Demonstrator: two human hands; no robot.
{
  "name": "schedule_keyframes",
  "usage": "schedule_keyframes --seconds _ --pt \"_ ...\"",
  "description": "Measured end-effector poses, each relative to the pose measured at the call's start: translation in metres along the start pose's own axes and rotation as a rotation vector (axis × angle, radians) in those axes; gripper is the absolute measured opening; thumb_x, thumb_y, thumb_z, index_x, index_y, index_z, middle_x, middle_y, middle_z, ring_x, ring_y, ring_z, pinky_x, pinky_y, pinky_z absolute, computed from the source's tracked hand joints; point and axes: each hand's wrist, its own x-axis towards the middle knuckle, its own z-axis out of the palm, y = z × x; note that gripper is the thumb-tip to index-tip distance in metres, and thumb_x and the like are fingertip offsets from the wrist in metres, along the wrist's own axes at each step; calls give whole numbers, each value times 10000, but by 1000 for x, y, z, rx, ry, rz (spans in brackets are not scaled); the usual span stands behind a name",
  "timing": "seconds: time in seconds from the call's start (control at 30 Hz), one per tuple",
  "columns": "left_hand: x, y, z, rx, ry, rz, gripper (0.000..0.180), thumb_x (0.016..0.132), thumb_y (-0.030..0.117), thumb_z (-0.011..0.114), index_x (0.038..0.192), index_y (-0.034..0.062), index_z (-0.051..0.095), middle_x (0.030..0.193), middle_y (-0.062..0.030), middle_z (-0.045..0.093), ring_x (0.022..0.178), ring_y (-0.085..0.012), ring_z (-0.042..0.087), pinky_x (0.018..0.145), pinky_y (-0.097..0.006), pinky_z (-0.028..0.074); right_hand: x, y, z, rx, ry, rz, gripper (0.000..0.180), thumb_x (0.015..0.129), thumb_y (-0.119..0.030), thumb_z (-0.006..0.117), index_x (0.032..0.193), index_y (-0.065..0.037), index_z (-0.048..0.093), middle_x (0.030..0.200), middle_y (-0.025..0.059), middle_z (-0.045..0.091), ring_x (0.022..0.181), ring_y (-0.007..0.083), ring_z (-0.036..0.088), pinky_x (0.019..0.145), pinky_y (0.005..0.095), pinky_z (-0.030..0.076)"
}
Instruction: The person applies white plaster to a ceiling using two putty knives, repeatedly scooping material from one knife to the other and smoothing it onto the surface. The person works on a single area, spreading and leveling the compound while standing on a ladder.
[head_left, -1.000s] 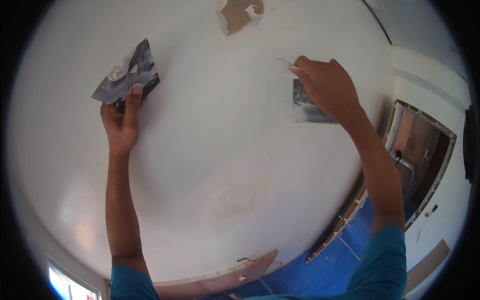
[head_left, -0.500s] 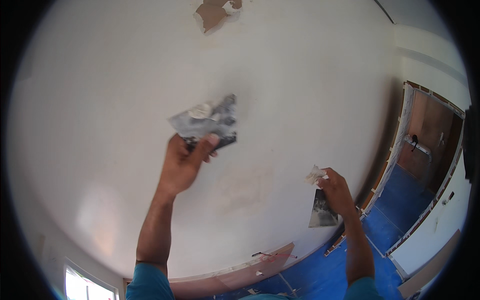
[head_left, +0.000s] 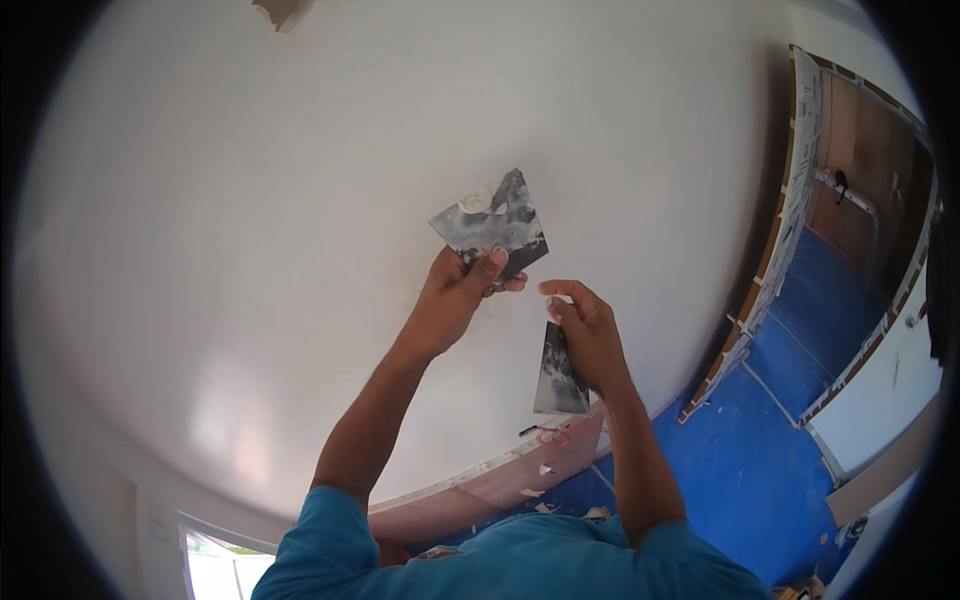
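Head view, grey plate (head_left: 500, 228), in left fingers (head_left: 516, 283)

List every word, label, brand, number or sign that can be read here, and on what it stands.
No text can be read.
White, paper-like strip at the right: small grey marks, too small to tell whether they are print.
Dark grey, white-smeared flat plate in the left hand: no lettering visible.
Dark grey, smeared flat blade in the right hand: none visible.
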Motion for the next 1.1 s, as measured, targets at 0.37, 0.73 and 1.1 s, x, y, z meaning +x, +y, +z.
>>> schedule_keyframes --seconds 0.37,0.73,1.1 --pt "-1 -14 25 249 23 -70 463 1085 453 662 1182 2 614 960 -19 664 811 -110 544 732 -327 505 11 7 10 302 58 -8 396 1045 -359 741 931 19 718 788 11 669 726 68 563 676 261 473" --pt "-25 159 -48 1485 492 762 658 781 -243 400 1336 11 646 1417 -173 632 1358 -342 603 1066 -438 540 -20 65 -84 711 201 -166 357 1068 -180 634 733 -171 512 509 -62 356 432 72 330 514 303 299" --pt "108 306 -146 2052 479 929 441 1001 205 726 1423 104 647 1338 -87 685 1259 -321 582 1054 -452 517 -36 84 -126 786 292 -265 332 1107 -233 640 804 -181 513 486 -49 402 389 74 367 498 286 359"
